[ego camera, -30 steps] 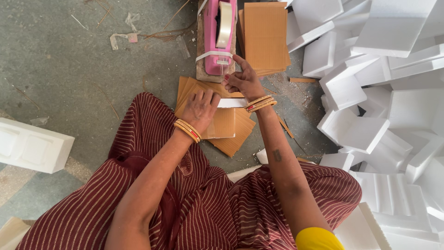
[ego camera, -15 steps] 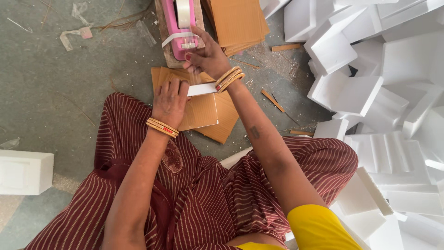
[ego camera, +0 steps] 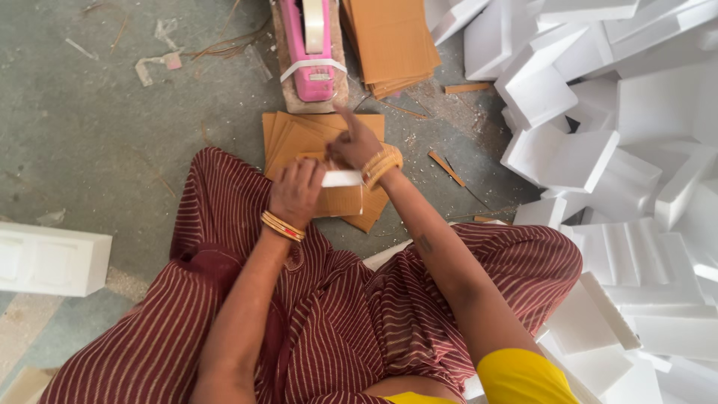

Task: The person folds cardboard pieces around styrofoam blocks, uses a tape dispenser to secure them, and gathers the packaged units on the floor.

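L hand [ego camera: 298,191] flat on cardboard [ego camera: 340,200]

A small packing workshop, worked from the floor: bare concrete floor [ego camera: 97,135] littered with scraps, a heap of white foam blocks [ego camera: 598,150] filling the right side, cardboard sheets [ego camera: 393,41] stacked at top centre, and a pink tape dispenser [ego camera: 313,49] beside them.

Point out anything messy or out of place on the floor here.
Torn scraps and strips litter the grey floor at upper left, and crumbs with brown slivers lie beside the cardboard sheets. The foam blocks sit jumbled.
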